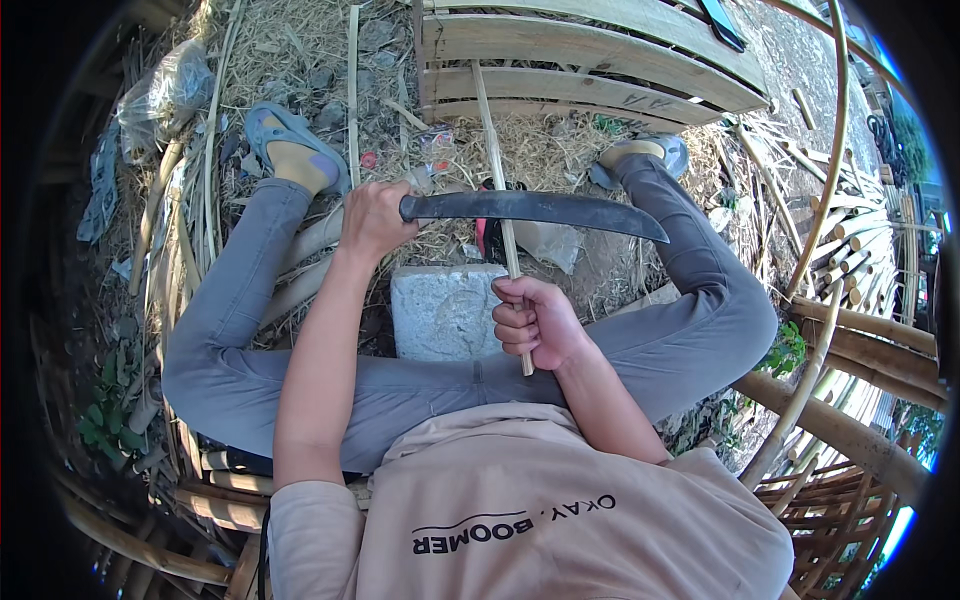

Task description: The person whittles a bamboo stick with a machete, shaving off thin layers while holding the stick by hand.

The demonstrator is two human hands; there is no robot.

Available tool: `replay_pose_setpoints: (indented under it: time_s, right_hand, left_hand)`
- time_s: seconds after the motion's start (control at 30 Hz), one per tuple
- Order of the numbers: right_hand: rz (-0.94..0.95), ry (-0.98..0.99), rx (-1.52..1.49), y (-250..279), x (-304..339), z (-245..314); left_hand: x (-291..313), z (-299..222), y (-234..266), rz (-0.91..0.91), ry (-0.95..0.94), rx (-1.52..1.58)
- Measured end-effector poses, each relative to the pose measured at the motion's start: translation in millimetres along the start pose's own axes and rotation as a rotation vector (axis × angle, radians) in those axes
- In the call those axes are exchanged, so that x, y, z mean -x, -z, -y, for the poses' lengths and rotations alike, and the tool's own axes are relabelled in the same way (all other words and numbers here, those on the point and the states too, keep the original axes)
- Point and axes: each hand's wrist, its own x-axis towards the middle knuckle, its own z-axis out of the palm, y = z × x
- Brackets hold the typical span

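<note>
Fingers of the left hand [375, 218] wrap the handle of a dark, curved steel knife [535, 210], its blade pointing right across a thin, pale bamboo strip [500, 180] that the right hand [535, 322] grips upright above a rough grey stone block [445, 310], straw all around.

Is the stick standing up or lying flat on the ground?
Standing up, roughly. The right hand grips the stick near its lower end, above the stone block. The left hand holds the knife across it.
</note>
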Motion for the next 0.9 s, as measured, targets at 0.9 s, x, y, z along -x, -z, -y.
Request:
replay_pose_setpoints:
  time_s: [0.9]
  right_hand:
    - [0.002, -0.022, 0.015, -2, -1, -3]
  left_hand:
    - [0, 18, -6, 0.013, 0.241, -0.044]
